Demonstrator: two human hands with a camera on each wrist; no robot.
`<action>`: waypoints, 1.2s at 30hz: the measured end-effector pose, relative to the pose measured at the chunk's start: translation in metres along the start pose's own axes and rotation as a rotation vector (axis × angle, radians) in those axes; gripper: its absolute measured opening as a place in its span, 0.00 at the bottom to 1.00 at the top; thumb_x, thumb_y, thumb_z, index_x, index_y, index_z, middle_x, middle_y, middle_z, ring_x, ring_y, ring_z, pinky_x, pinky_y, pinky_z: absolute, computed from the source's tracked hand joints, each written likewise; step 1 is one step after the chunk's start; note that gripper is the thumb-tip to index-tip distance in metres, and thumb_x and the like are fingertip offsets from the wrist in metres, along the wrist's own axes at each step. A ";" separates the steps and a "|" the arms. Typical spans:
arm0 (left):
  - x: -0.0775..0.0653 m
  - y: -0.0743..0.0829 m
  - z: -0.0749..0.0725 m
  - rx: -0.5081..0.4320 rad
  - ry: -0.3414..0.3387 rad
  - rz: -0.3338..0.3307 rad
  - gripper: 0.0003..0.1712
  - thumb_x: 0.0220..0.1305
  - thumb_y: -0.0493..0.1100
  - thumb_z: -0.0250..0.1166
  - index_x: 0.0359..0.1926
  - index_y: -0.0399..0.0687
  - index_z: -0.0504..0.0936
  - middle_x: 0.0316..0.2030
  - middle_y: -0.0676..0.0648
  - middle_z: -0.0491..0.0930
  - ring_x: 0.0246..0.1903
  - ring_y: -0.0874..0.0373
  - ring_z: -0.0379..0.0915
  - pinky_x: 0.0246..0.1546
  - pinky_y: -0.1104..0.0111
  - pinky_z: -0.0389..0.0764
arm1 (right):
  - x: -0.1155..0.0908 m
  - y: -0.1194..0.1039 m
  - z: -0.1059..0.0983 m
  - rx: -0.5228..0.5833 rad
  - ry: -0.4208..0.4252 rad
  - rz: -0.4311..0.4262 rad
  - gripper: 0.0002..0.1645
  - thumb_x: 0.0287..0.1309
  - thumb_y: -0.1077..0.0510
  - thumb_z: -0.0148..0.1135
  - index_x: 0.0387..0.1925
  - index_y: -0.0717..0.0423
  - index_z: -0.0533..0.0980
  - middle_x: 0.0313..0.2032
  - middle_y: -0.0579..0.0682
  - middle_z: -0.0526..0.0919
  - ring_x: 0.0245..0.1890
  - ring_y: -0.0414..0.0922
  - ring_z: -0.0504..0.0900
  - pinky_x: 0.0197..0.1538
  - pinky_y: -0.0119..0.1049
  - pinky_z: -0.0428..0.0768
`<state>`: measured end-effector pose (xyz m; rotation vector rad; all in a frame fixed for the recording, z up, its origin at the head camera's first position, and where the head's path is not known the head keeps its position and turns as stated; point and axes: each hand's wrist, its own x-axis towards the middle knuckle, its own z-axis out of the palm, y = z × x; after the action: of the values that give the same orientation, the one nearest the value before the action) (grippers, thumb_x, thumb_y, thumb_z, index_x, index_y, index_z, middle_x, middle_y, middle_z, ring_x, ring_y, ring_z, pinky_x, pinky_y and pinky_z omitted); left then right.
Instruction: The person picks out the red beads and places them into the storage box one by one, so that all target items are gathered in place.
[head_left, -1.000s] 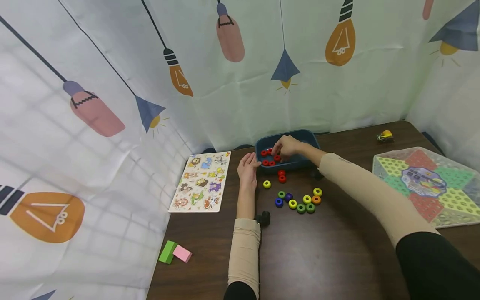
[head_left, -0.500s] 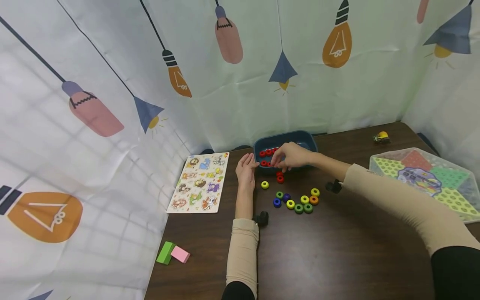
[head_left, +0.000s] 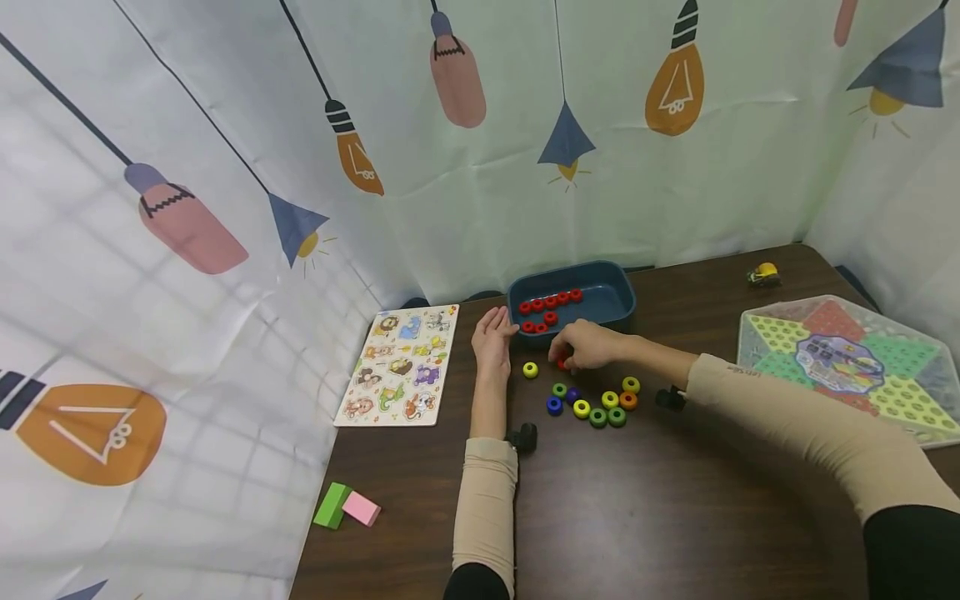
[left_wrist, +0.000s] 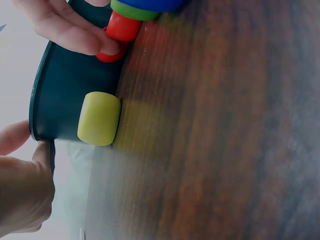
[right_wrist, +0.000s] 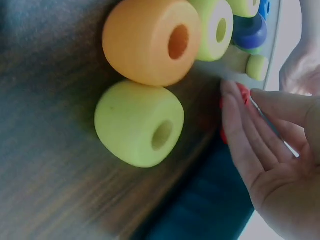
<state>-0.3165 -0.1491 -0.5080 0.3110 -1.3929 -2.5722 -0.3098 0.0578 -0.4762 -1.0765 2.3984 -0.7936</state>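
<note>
My right hand [head_left: 590, 344] is low over the table just in front of the dark blue tray [head_left: 606, 302]. Its thumb and fingertips pinch a red bead [right_wrist: 244, 93], and a second red bead [left_wrist: 124, 27] lies right by the fingers in the left wrist view. My left hand [head_left: 492, 340] is at the tray's left front corner, fingers extended and thumb against the rim. Inside the tray sit several red beads [head_left: 551, 302], mostly in rows on its left side. A single yellow bead [head_left: 530, 370] stands between the two hands, close to the tray's front wall.
Several yellow, green, blue and orange beads [head_left: 597, 417] lie mid-table. An animal puzzle board [head_left: 401, 367] is at left, with green [head_left: 332, 506] and pink [head_left: 362, 508] blocks nearer. At right are a hexagonal game board [head_left: 840, 364] and a small yellow toy [head_left: 765, 273].
My right hand has moved from inside the tray, over its front rim, down to the red beads in front. The red beads in the tray are now uncovered. The left hand stays put.
</note>
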 end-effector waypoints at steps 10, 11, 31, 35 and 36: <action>0.001 0.003 0.000 0.009 0.000 0.003 0.37 0.52 0.14 0.57 0.65 0.33 0.66 0.64 0.33 0.68 0.65 0.48 0.67 0.65 0.52 0.67 | -0.001 0.006 0.005 0.278 -0.033 0.095 0.14 0.61 0.70 0.59 0.48 0.60 0.81 0.42 0.55 0.85 0.28 0.51 0.87 0.31 0.43 0.87; 0.001 0.003 0.000 0.012 0.001 0.004 0.37 0.52 0.14 0.57 0.65 0.33 0.66 0.64 0.32 0.68 0.65 0.48 0.67 0.65 0.52 0.67 | -0.001 0.007 0.005 0.288 -0.031 0.099 0.14 0.61 0.70 0.60 0.47 0.59 0.82 0.41 0.56 0.85 0.28 0.52 0.87 0.31 0.43 0.87; 0.002 0.000 0.000 0.009 0.020 -0.004 0.37 0.51 0.13 0.57 0.64 0.33 0.67 0.63 0.33 0.70 0.64 0.47 0.68 0.65 0.55 0.69 | 0.013 -0.008 -0.061 0.399 -0.033 0.100 0.16 0.61 0.69 0.60 0.51 0.61 0.80 0.44 0.57 0.85 0.33 0.57 0.87 0.41 0.54 0.85; 0.003 -0.001 -0.001 -0.003 0.022 -0.004 0.38 0.49 0.13 0.57 0.63 0.32 0.67 0.63 0.32 0.70 0.64 0.47 0.68 0.65 0.55 0.69 | 0.023 -0.001 -0.075 0.398 0.011 0.125 0.17 0.63 0.69 0.58 0.53 0.64 0.78 0.47 0.63 0.83 0.34 0.57 0.87 0.41 0.51 0.86; 0.003 -0.002 -0.001 -0.005 0.023 -0.006 0.38 0.49 0.13 0.58 0.63 0.32 0.67 0.63 0.32 0.70 0.64 0.47 0.68 0.65 0.55 0.69 | 0.025 0.001 -0.077 0.396 0.024 0.135 0.17 0.63 0.69 0.58 0.53 0.64 0.78 0.48 0.64 0.83 0.34 0.57 0.87 0.40 0.50 0.86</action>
<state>-0.3193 -0.1503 -0.5103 0.3432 -1.3790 -2.5681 -0.3692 0.0646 -0.4213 -0.7422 2.1761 -1.1737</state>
